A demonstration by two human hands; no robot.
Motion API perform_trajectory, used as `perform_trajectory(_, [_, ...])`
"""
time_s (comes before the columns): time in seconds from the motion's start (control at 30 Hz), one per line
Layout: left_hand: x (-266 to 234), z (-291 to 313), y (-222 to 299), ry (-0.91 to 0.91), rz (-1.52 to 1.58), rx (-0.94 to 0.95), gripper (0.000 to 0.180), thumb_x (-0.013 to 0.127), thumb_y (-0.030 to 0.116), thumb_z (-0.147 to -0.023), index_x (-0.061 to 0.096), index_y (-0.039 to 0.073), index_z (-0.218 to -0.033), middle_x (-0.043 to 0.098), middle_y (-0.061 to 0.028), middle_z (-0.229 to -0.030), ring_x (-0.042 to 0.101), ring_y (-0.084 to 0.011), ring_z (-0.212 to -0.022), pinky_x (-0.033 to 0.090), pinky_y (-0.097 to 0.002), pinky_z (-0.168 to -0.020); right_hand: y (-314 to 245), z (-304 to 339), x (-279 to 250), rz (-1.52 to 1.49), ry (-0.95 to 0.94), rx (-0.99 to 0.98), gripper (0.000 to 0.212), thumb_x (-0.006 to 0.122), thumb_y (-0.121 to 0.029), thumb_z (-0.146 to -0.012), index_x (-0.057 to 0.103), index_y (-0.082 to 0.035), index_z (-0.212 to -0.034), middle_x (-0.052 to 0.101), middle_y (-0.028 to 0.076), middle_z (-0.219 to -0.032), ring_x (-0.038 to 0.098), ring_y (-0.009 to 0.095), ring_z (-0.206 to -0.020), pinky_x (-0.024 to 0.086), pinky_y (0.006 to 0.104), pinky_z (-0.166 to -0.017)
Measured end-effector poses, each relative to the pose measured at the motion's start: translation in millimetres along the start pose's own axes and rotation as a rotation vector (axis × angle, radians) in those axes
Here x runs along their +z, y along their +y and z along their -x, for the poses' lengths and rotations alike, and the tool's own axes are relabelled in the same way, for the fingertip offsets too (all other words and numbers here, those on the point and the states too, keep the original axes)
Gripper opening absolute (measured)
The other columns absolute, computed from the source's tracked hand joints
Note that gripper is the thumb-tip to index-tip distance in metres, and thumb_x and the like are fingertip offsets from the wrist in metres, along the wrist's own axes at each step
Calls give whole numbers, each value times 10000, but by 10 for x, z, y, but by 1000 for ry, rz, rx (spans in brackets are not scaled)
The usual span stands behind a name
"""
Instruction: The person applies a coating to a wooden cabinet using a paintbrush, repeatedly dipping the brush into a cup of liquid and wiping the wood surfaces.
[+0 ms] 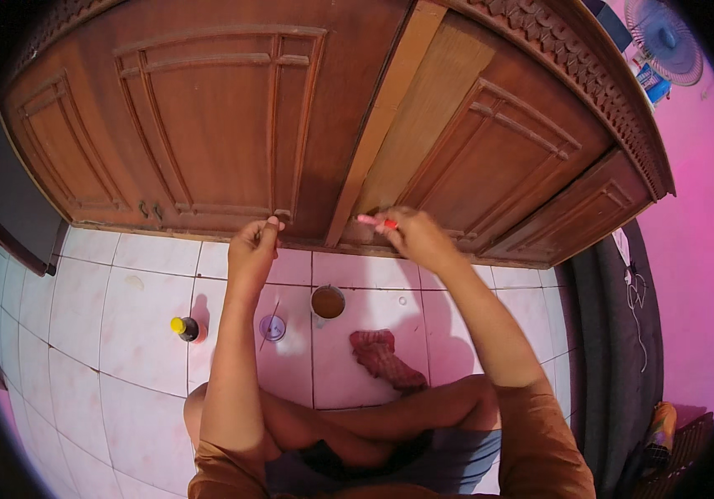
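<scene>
I sit cross-legged before a large brown wooden cabinet (207, 125) with carved, panelled fronts. My right hand (425, 239) is closed around a slim stick-like tool (367, 219), pink at its tip and red by the fingers, whose exact kind I cannot make out. The tool points left, close to a lighter, bare wood strip (394, 108) between the panels. Near the cabinet's lower edge, my left hand (252, 249) pinches thumb and fingers together; whatever may be between them is too small to name.
On the white tiles between my arms are a mug of brown liquid (328, 302), a small round dish (273, 328) with a thin stick and a crumpled red cloth (386, 359). Left of my left forearm stands a dark bottle with a yellow cap (183, 328). A fan (665, 40) is at the upper right.
</scene>
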State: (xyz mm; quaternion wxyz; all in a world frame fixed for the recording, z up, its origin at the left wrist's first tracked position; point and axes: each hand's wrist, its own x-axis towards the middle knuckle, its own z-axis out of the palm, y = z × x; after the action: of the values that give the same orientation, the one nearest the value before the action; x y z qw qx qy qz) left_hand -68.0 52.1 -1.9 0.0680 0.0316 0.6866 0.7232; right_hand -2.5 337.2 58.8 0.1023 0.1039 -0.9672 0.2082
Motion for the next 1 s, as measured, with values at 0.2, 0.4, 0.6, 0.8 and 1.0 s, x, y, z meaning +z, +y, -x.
perform_trajectory(0.2, [11, 42, 29, -18, -12, 29, 331, 614, 333, -1002, 727, 27, -950, 553, 36, -675, 482, -55, -622, 387, -232, -573, -650, -262, -1475, 115, 171, -112, 315, 677, -307, -957, 717, -14, -1063, 717, 204, -955, 709, 348, -869, 546, 416, -763])
perform_trajectory(0.4, [50, 17, -40, -9, -21, 45, 336, 617, 337, -1001, 731, 25, -947, 571, 31, -682, 487, -62, -604, 394, -234, -566, -1247, -450, -2541, 352, 252, -99, 276, 685, -197, -959, 683, 2, -1150, 736, 108, -1090, 686, 174, -971, 524, 308, -873])
perform_trajectory(0.6, [24, -1, -61, -16, 10, 38, 338, 620, 342, -998, 733, 29, -942, 574, 26, -683, 505, -66, -623, 404, -234, -581, -1492, -381, -2675, 484, 432, -316, 262, 706, -217, -925, 701, -14, -1091, 691, 203, -919, 659, 316, -776, 512, 381, -714])
perform_trajectory(0.8, [4, 64, 45, -9, 0, 34, 337, 619, 341, -1000, 722, 25, -944, 564, 23, -669, 499, -66, -618, 398, -236, -585, -1478, 72, -2303, 440, 516, -287, 248, 709, -152, -923, 688, -52, -1149, 716, 131, -1072, 693, 304, -925, 538, 356, -824])
perform_trajectory(1.0, [2, 30, 5, -9, -12, 12, 341, 620, 348, -1000, 719, 26, -945, 568, 19, -670, 500, -70, -621, 401, -240, -587, -1033, 312, -1538, 278, 186, -171, 224, 670, -175, -938, 682, -49, -1122, 660, 166, -969, 657, 382, -850, 541, 442, -753])
